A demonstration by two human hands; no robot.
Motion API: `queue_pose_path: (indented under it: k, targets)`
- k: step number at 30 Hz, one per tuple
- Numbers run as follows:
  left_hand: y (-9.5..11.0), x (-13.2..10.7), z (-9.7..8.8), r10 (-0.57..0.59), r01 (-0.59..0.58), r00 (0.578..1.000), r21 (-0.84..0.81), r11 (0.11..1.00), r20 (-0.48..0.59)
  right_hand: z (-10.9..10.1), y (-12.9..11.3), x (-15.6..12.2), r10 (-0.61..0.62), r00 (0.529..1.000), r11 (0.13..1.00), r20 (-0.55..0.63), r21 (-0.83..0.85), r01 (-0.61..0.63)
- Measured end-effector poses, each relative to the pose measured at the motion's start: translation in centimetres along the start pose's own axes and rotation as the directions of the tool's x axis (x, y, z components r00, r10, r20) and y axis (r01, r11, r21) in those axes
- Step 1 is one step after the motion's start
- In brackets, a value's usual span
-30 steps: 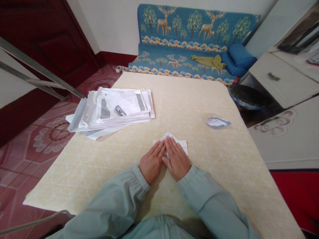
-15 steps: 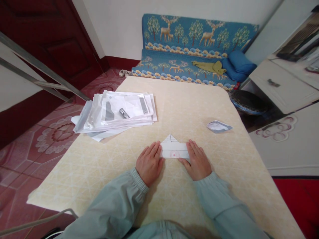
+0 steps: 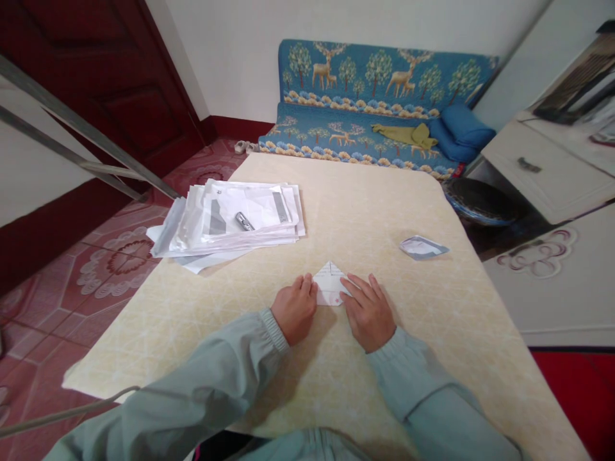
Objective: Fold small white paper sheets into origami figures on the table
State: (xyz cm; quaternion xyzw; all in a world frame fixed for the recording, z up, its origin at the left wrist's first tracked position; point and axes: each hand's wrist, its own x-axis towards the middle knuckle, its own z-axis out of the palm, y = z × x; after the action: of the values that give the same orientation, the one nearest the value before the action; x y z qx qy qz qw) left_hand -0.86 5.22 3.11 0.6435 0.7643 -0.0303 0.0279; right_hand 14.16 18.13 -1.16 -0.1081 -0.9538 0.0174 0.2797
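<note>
A small white folded paper (image 3: 329, 285) with a pointed top lies on the cream patterned table (image 3: 375, 211) in front of me. My left hand (image 3: 294, 309) rests at the paper's left edge with its fingers curled and pressing on it. My right hand (image 3: 368, 311) lies on the paper's right side, fingers stretched flat over its corner. Both arms wear pale green sleeves.
A stack of white papers (image 3: 230, 221) with a small metal object (image 3: 245, 221) on top sits at the table's left. A finished folded paper piece (image 3: 423, 246) lies at the right. Beyond the table are a blue deer-patterned sofa (image 3: 379, 109) and white cabinets (image 3: 552, 173).
One second ago both hands pressed together on the paper's middle. They then spread to its two ends, and now have closed in on it, covering its lower corners.
</note>
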Motion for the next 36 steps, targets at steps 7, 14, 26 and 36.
queue_pose_path:
  k: [7,14,26,36]
  targets:
    - [-1.0,0.0,1.3,-0.029,-0.011,0.952,-0.127,0.992,-0.304,-0.6,0.2,1.5,0.064,0.997,0.996,0.038,0.064,-0.066]
    - [-1.4,-0.2,3.4,0.033,-0.102,0.926,-0.166,0.981,-0.375,-1.3,0.6,2.9,0.167,0.962,0.978,0.216,0.09,-0.19]
    - [0.2,0.7,1.8,0.012,-0.045,0.968,-0.126,0.991,-0.251,0.1,2.1,3.9,0.246,0.905,0.969,0.348,-0.104,-0.223]
    - [0.7,1.5,1.6,-0.023,-0.006,0.972,-0.124,0.992,-0.236,0.0,1.8,4.8,0.244,0.901,0.969,0.358,-0.133,-0.21]
